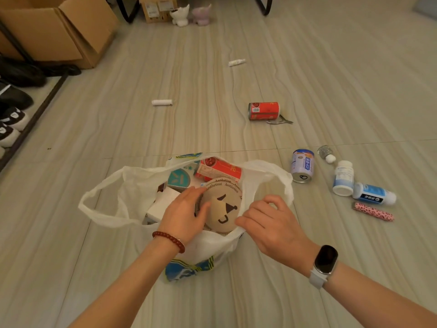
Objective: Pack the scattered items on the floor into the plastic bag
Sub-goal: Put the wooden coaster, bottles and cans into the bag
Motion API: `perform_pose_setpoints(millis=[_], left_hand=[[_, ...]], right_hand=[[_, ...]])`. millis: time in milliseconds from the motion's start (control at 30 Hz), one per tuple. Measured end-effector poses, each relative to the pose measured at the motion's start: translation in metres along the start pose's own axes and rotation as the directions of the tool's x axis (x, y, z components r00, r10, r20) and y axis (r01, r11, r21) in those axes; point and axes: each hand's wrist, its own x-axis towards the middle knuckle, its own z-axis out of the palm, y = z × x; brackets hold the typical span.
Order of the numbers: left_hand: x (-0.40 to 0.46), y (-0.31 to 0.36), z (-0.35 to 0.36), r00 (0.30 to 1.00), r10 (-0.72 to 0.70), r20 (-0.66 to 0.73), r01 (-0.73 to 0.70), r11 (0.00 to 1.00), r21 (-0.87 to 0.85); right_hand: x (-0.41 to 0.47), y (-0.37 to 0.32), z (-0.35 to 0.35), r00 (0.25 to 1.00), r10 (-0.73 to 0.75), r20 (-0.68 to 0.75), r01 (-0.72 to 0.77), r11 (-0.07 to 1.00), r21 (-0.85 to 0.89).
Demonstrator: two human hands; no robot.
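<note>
In the lower middle of the frame the thin white plastic bag (132,183) sits open on the pale striped floor (71,233). The left hand (185,215) grasps the left edge of a round tan disc with a drawn face (224,207), which lies on top inside the bag. The right hand (268,221) pinches the bag's near right rim with curled fingers, while a blue-and-white can (302,165), a pink spotted tube (373,211) and, higher up, a red can (263,111) lie on the floor at right.

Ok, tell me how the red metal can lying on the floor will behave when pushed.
Lying on its side, the red metal can will probably roll. It looks rigid. The steel nippers beside it may shift too.
</note>
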Motion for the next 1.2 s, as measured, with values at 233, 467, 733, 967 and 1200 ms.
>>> perform_pose_setpoints(millis=[233, 467, 733, 967, 1200], left_hand=[[0.004, 0.01, -0.029, 0.984, 0.096, -0.148, -0.093, 0.995, 0.028], [0.048, 0.106, -0.045, 0.93, 0.343, -0.134, -0.349, 0.937, -0.024], [0.159, 0.198, 0.051, 0.908, 0.155, 0.388, -0.218, 0.968, 0.122], [0.197, 0.209, 0.165, 0.888, -0.073, 0.453, 0.007, 0.989, 0.146], [0.196, 0.185, 0.241, 0.873, -0.229, 0.432, 0.232, 0.972, 0.046]], right_hand=[[-0.007, 0.005, -0.009, 0.992, 0.022, 0.124, -0.024, 1.0, 0.018], [-0.035, 0.053, -0.049, 0.967, 0.248, 0.064, -0.254, 0.96, 0.118], [-0.11, 0.181, -0.034, 0.279, 0.927, 0.251, -0.874, 0.353, -0.333], [-0.129, 0.225, 0.048, 0.144, 0.929, 0.34, -0.731, 0.331, -0.596], [-0.155, 0.213, 0.084, 0.25, 0.909, 0.334, -0.693, 0.409, -0.593]])
